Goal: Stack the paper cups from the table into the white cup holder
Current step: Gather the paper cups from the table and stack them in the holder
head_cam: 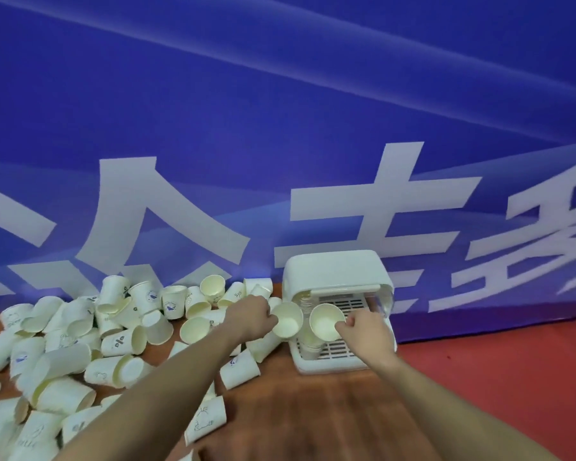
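The white cup holder point(338, 277) stands on the brown worktop point(313, 410), against a blue banner point(280, 111). The left hand point(251, 316) is closed on the rim of one paper cup point(288, 319), just left of the holder's open front. The right hand point(363, 331) pinches the rim of a second cup point(326, 321), directly before the holder's slotted tray point(343, 347). A short stack of cups point(310, 344) sits inside the holder, partly hidden behind the held cups. Many loose cups point(80, 344) lie in a heap left of the holder.
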Motion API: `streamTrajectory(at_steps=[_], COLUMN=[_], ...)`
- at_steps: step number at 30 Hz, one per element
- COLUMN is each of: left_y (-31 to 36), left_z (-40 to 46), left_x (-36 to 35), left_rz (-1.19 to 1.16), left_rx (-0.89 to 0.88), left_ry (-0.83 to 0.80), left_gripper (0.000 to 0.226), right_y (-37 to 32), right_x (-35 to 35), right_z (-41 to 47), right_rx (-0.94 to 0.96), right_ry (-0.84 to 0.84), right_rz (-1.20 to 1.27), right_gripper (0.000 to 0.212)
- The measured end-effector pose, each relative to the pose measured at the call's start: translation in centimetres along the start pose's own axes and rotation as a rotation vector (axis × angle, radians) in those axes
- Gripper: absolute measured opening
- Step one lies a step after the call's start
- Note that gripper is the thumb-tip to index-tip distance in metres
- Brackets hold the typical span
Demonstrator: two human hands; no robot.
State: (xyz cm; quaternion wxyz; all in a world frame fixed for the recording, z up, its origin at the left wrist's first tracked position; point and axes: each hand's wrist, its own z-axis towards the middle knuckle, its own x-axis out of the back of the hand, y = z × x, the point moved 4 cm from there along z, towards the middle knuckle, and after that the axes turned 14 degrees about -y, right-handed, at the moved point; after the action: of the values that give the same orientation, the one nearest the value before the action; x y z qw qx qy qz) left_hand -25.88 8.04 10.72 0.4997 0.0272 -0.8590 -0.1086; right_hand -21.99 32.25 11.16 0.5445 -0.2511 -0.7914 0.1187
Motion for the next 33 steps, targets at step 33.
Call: streamTrajectory(at_steps=[33], left_y=[5.9], left_z=[6.1], left_x=[-2.7], left_rz=[0.070], left_rx=[0.057], left_ry=[-0.068], left_gripper=[0.031], right_y=[5.9], right_x=[1.9], right_z=[4.2], right_rx=[-0.036], right_ry=[-0.083], right_rz=[0.096], right_gripper=[0.028])
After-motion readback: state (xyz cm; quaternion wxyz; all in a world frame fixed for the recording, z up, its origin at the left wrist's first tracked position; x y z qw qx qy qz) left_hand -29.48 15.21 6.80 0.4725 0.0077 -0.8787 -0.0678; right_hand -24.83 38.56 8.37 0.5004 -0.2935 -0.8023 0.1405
